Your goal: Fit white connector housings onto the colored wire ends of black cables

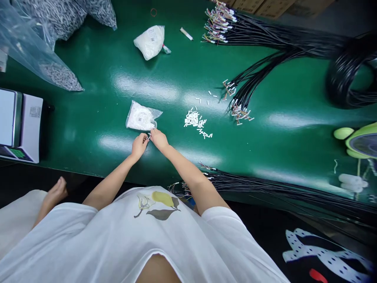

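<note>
My left hand (pixel 139 145) and my right hand (pixel 158 139) meet just in front of an open clear bag (pixel 141 117) filled with small white pieces. Between their fingertips is a tiny whitish piece (pixel 149 136), too small to make out well. Both hands are closed in a pinch around it. The right fingers are close against the bag's mouth, where a few white pieces show. To the right, a loose pile of small white plastic pieces (pixel 193 118) lies on the green table (pixel 97 114), with several strays around it.
Black cables (pixel 265 74) with white-tipped coloured wires lie at the right, and more cables (pixel 259 182) run along the front edge. A tied white bag (pixel 150 42), large bags of grey pieces (pixel 63 76), a scale (pixel 29 125) and a green fan (pixel 363 141) surround the workspace. Another person's hand (pixel 55 192) is at left.
</note>
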A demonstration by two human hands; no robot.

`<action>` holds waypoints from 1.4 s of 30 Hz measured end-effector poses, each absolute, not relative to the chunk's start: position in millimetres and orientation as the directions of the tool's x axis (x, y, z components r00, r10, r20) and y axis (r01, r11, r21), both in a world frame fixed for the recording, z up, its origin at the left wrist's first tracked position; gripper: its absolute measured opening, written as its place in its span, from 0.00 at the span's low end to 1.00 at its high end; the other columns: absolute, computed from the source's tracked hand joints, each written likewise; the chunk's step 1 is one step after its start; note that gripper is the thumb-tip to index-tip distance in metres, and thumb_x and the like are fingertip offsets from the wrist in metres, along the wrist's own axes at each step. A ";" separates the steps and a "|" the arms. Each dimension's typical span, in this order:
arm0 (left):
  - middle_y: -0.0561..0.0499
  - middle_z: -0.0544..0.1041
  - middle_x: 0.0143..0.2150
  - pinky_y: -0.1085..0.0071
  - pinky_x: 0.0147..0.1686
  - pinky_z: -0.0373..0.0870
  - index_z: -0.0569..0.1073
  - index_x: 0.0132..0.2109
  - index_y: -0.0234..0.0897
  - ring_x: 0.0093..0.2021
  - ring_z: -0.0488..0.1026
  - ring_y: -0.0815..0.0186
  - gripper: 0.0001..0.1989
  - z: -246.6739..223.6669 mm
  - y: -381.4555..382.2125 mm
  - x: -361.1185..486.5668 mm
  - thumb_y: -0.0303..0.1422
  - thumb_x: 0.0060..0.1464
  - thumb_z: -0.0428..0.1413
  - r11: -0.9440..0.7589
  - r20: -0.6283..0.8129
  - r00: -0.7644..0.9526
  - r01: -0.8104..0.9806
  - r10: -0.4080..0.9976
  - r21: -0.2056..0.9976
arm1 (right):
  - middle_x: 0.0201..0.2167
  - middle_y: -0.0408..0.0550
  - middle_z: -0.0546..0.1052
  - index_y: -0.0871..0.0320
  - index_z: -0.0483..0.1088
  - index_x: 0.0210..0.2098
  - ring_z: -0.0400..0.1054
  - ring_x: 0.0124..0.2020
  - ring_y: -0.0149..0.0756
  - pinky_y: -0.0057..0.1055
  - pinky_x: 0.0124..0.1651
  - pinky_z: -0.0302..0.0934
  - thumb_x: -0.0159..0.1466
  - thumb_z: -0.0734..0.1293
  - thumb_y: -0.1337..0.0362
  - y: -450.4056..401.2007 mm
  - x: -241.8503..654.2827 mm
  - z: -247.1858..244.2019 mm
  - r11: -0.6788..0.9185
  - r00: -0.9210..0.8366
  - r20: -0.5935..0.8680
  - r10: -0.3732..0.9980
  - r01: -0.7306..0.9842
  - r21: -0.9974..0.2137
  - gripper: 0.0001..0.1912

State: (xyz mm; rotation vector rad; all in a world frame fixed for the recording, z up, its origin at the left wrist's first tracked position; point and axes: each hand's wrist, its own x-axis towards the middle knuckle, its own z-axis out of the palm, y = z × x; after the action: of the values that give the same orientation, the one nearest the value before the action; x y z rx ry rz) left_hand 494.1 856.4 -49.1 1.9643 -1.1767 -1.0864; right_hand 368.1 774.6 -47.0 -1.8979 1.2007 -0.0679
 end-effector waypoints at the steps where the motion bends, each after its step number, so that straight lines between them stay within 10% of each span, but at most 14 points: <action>1: 0.48 0.76 0.38 0.59 0.51 0.66 0.71 0.40 0.40 0.43 0.74 0.58 0.06 -49.1 856.1 496.0 0.28 0.54 0.57 -0.449 -0.367 0.280 -0.340 -0.887 0.827 | 0.51 0.64 0.73 0.63 0.67 0.43 0.68 0.50 0.45 0.38 0.55 0.61 0.65 0.62 0.73 774.1 368.0 -47.7 -0.140 0.532 -0.378 -0.757 -0.698 -0.703 0.07; 7: 0.42 0.83 0.43 0.61 0.48 0.74 0.74 0.45 0.35 0.43 0.79 0.59 0.15 -31.4 860.6 514.0 0.35 0.50 0.62 -0.508 -0.520 0.229 0.112 -0.823 0.854 | 0.29 0.45 0.72 0.58 0.64 0.33 0.67 0.32 0.33 0.29 0.39 0.63 0.65 0.61 0.61 775.3 336.5 -53.4 0.019 0.622 -0.380 -0.684 -0.506 -0.862 0.07; 15: 0.44 0.83 0.47 0.68 0.52 0.75 0.77 0.45 0.35 0.48 0.81 0.62 0.19 26.7 855.2 538.4 0.36 0.47 0.69 -0.422 -0.531 0.224 0.395 -0.818 0.816 | 0.32 0.42 0.70 0.57 0.65 0.42 0.64 0.33 0.32 0.30 0.41 0.62 0.63 0.61 0.66 781.5 338.6 -63.4 -0.012 0.632 -0.353 -0.690 -0.498 -0.867 0.08; 23: 0.48 0.83 0.31 0.78 0.29 0.75 0.76 0.37 0.34 0.31 0.81 0.67 0.21 108.6 798.5 569.4 0.44 0.45 0.71 -0.259 -0.380 0.298 0.375 -0.876 0.890 | 0.43 0.52 0.74 0.59 0.69 0.41 0.70 0.43 0.38 0.33 0.48 0.62 0.68 0.63 0.70 783.9 347.4 -49.1 -0.386 0.727 -0.352 -0.589 -0.636 -0.668 0.04; 28: 0.48 0.83 0.31 0.77 0.28 0.75 0.78 0.37 0.33 0.30 0.81 0.67 0.23 146.5 768.2 580.8 0.46 0.41 0.72 -0.135 -0.247 0.318 0.335 -0.915 0.932 | 0.49 0.52 0.75 0.56 0.66 0.53 0.72 0.49 0.40 0.32 0.49 0.65 0.69 0.67 0.60 795.4 355.8 -47.0 -0.586 0.821 -0.332 -0.465 -0.566 -0.580 0.15; 36: 0.49 0.81 0.35 0.76 0.38 0.75 0.78 0.41 0.31 0.34 0.78 0.72 0.04 119.5 647.5 638.8 0.28 0.58 0.63 -0.134 -0.277 0.526 0.294 -0.804 0.946 | 0.39 0.53 0.78 0.60 0.69 0.40 0.76 0.38 0.39 0.31 0.38 0.68 0.69 0.64 0.67 824.4 378.7 -45.4 -0.776 0.858 -0.332 -0.392 -0.502 -0.381 0.02; 42: 0.46 0.77 0.47 0.64 0.40 0.78 0.73 0.52 0.32 0.41 0.76 0.64 0.14 90.0 550.0 678.2 0.38 0.65 0.57 -0.171 -0.314 0.694 0.269 -0.648 0.948 | 0.33 0.49 0.78 0.59 0.66 0.36 0.76 0.32 0.38 0.28 0.32 0.68 0.64 0.69 0.69 831.0 372.4 -66.1 -0.804 0.855 -0.277 -0.439 -0.511 -0.304 0.06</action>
State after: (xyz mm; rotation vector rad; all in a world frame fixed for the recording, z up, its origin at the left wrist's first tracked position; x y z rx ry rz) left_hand 678.2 550.0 90.0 1.5411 -0.3228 -0.8366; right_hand 372.4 831.0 -66.1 -2.6600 0.7081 0.2733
